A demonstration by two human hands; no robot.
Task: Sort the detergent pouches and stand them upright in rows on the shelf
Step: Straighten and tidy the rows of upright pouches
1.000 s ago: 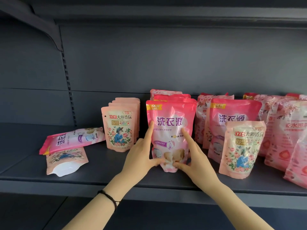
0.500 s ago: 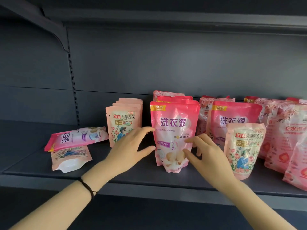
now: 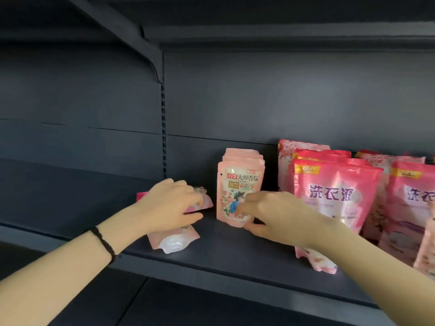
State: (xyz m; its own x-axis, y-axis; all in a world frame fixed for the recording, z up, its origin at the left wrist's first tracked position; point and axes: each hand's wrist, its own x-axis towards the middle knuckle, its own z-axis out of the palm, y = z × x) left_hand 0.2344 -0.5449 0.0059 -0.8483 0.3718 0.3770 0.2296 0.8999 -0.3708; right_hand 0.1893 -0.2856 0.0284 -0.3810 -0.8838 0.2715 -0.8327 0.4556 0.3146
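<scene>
The shelf (image 3: 235, 255) is partly tidy. Toward the back, near the middle, a row of small peach pouches (image 3: 237, 182) stands upright, one behind the other. Just to the right of it, a row of big pink pouches (image 3: 336, 191) stands up too, and its front one reaches close to the front edge. More pink pouches (image 3: 414, 198) stand further right, by the edge of the view, but how neat they are is hard to tell. Two pouches are not done. A flat pink pouch (image 3: 206, 201) lies on its side on the left part of the shelf, and a flat peach pouch (image 3: 174, 238) lies in front of it, right at the front edge. The left hand (image 3: 171, 205) is on the flat pink pouch, with its fingers curled over the top and its thumb under it, so it grips it. The right hand (image 3: 277, 217) is at the bottom of the front small peach pouch with its fingers curled, but the picture is too blurry to tell if it pinches the pouch or only touches it. It looks like most of the job is done, and the two flat pouches must be stood up in their own rows.
</scene>
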